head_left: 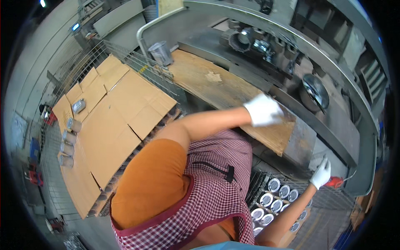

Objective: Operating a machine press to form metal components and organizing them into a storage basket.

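My left hand (pixel 264 111), in a white glove, reaches across my body over the right part of a worn wooden board (pixel 216 81). Motion smears its fingers, and nothing shows clearly in them. At the right, my right hand (pixel 321 174), also gloved in white, is beside the lower corner of the machine bench, its fingers stretched upward. Just right of that wrist is a red object (pixel 334 182). Below my right forearm, a wire crate holds several round metal parts (pixel 266 199) with slotted, shiny tops.
Cardboard sheets (pixel 125 104) cover a wire cage at the left, with several grey metal cups (pixel 67 148) on them. A metal cup (pixel 161 53) stands at the board's far end. A dark bowl (pixel 314 92) sits on the machine bench. A curved metal rail (pixel 258 9) surrounds the bench.
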Tool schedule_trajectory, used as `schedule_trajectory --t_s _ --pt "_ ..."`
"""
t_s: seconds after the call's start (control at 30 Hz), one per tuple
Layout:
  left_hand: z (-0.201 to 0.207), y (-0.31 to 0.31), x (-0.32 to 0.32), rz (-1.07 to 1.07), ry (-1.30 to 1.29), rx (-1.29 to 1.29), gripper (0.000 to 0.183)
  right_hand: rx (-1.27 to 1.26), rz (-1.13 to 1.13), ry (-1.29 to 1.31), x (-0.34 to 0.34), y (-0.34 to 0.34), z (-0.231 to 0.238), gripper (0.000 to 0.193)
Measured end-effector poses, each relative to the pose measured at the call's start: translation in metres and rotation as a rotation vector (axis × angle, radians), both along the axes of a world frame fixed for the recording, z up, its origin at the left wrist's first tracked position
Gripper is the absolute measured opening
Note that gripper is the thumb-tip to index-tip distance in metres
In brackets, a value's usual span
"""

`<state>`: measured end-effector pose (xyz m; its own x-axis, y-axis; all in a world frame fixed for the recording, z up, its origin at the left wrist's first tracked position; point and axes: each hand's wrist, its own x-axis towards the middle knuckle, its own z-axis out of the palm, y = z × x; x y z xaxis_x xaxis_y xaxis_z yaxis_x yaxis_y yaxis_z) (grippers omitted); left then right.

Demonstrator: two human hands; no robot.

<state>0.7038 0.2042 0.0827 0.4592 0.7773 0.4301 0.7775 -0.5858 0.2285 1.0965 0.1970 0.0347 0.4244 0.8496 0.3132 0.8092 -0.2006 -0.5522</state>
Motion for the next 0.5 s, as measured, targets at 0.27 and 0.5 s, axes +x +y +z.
schedule_trajectory --t_s 0.27,0.5 --pt "0.032 -0.005 -0.357 1.392 0.147 0.153 0.047 0.148 -0.029 -0.071 -0.004 0.002 -0.009 0.043" --pt "0.017 -0.019 -0.389 1.313 0.167 -0.057 0.021 0.123 -0.028 -0.134 0.068 0.041 -0.042 0.047"
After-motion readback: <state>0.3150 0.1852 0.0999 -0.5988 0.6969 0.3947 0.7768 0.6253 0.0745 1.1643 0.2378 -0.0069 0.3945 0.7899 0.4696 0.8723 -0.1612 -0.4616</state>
